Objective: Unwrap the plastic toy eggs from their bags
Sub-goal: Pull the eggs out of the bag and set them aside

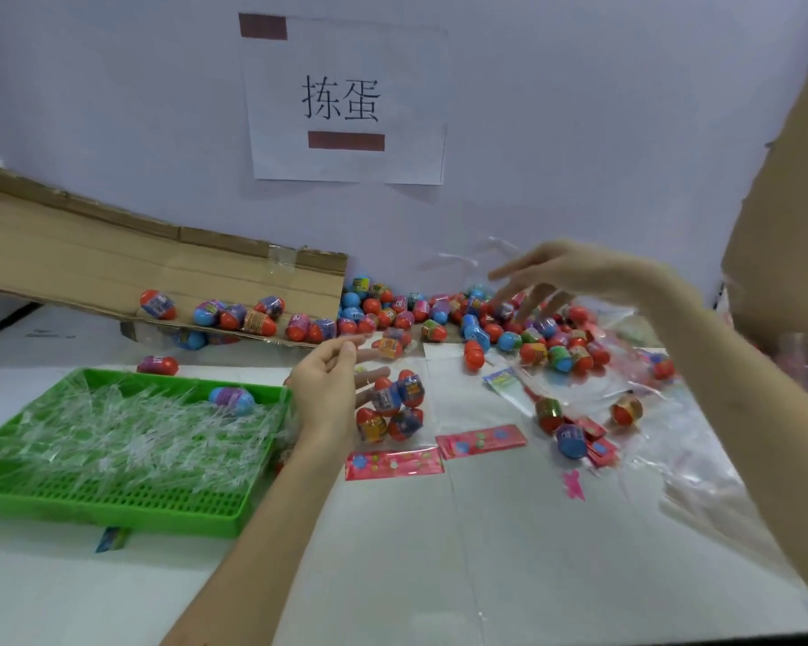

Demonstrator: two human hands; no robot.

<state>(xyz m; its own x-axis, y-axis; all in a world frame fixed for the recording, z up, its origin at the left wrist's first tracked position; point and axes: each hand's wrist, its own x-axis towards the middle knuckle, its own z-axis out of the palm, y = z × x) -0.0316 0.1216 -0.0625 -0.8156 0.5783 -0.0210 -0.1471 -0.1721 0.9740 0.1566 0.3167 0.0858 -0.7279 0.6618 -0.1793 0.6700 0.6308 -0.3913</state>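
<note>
- The left hand [330,389] hovers just beside a clear bag with four eggs [395,407], which lies flat on the desk [486,552] and looks not yet opened. Its fingers are loosely straight and hold nothing. If they take the bag by one corner only, the eggs can slide to the far end. The thin plastic may then tear in a bad place, and the eggs drop out and roll.
- The right hand [560,277] hangs over the pile of eggs [439,314] at the back of the desk, by the wall. Its fingers are spread and grip nothing. A piece of clear film shows near it, and I cannot tell if it touches the hand. A quick sweep here can knock eggs out of the pile.
- The eggs are round and the desk is smooth. Some loose ones, such as the blue egg [571,441], lie on the crumpled clear film [700,463] at the right. A pull on this film can set them rolling.
- The green tray [113,510] holds clear wrappers, but one egg [232,399] lies among them. More eggs can be lost there if a wrapper and an egg are dropped together.
- Several eggs rest on the tilted cardboard flap [159,268]. A bump from the left arm can shake them off.
- A loose pink card [481,440] lies near the bag and can be picked up with it by mistake.
</note>
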